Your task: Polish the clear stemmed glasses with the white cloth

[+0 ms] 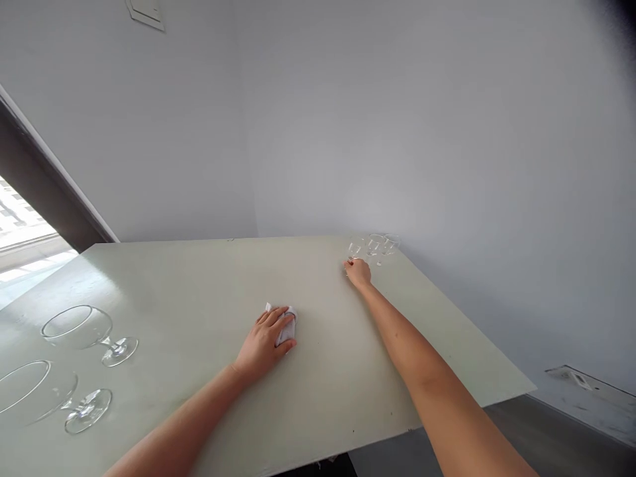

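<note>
R hand [358, 271] at 1 o'clock masks part of a small glass [354, 247]; can't tell if it's gripping. L hand [265, 336], fingers spread, lies on a cloth [288, 329] mid-tbl [322, 384], half hiding it. Other small glasses [381, 244] blur at 1; big glass [82, 326] at 9, another [37, 395] at 8, cut off. Pale tbl, grey wall [422, 132].

Soft, fairly bright daylight in a wide-angle view.
Light enters through the window [24, 215] at left, washed nearly white, and leaves pale glare on the tabletop [199, 285] nearby. The wall [422, 132] is an even, muted grey. Shadows are faint. A dark, blurred patch clouds the upper right corner; the far glasses [373, 246] show only as thin, indistinct outlines.
</note>
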Demonstrator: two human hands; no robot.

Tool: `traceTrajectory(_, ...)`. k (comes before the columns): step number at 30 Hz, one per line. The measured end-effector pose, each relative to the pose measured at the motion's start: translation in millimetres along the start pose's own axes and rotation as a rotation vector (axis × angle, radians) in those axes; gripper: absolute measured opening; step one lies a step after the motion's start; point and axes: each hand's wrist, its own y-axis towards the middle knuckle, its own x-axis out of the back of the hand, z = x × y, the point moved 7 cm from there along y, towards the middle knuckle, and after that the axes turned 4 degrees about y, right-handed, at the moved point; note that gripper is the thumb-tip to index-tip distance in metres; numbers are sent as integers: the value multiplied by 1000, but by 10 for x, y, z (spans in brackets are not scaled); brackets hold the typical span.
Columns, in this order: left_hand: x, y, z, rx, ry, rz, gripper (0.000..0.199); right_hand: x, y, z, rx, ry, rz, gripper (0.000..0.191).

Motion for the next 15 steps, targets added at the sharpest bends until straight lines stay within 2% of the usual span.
traceTrajectory(5,24,14,36,51,-109,22,46,17,124,-37,-2,24,-52,21)
traceTrajectory(7,42,21,65,90,-226,28,58,79,96,-36,17,42,-75,22)
traceTrajectory(9,95,28,135,169,-427,-18,68,158,-7,-23,36,69,-112,27)
traceTrajectory(11,151,16,256,308,-676,-119,64,213,-208,45,74,105,-138,34)
traceTrajectory(13,184,-13,355,426,-854,-227,52,201,-522,205,142,148,-122,40)
traceTrajectory(15,202,-29,380,464,-900,-287,46,90,-942,480,276,187,-25,42)
